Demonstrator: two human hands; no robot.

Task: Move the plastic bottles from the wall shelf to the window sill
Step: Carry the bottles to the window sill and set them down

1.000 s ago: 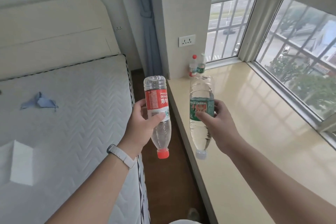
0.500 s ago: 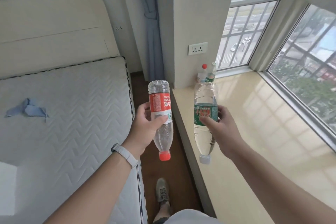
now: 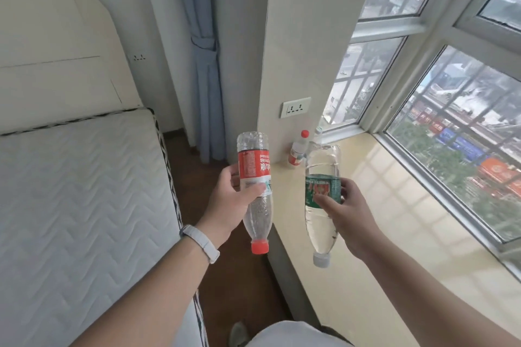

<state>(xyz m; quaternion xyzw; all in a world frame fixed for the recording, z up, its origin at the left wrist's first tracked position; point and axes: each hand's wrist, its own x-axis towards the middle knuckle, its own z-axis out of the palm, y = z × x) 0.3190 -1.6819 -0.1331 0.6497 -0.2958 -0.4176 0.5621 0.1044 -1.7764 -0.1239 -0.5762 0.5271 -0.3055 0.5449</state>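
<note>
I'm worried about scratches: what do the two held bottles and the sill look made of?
The red-label bottle and green-label bottle: clear thin plastic, see-through ribbed walls. The window sill: glossy cream stone or tile, probably; it mirrors the window grid.

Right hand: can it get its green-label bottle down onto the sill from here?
Probably yes: the right hand holds the green-label bottle above the sill, nothing between them; the standing red-capped bottle is farther back.
</note>
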